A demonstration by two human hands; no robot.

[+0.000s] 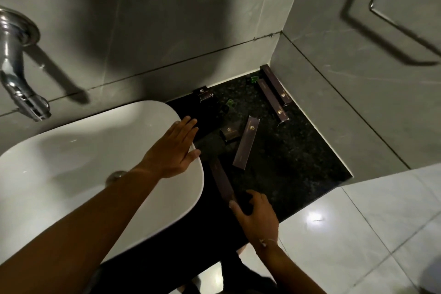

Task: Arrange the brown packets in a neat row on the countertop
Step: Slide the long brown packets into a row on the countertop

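Note:
Several brown packets lie scattered on the dark granite countertop (298, 162). Two long ones (276, 85) (272, 101) lie side by side against the right wall. Another long packet (246, 143) lies tilted in the middle, with a short packet (229, 132) just left of it. A small packet (204, 94) stands at the back wall. My right hand (256, 215) grips the near end of a long packet (221, 180) at the counter's front. My left hand (174, 150) hovers flat, fingers apart, over the basin's right rim, holding nothing.
A white basin (83, 167) fills the left, with a chrome tap (16, 74) on the wall above it. Two small green-capped bottles (228, 105) (252, 79) stand among the packets. Grey tiled walls close the corner; a white tiled floor (370, 234) lies below the counter's edge.

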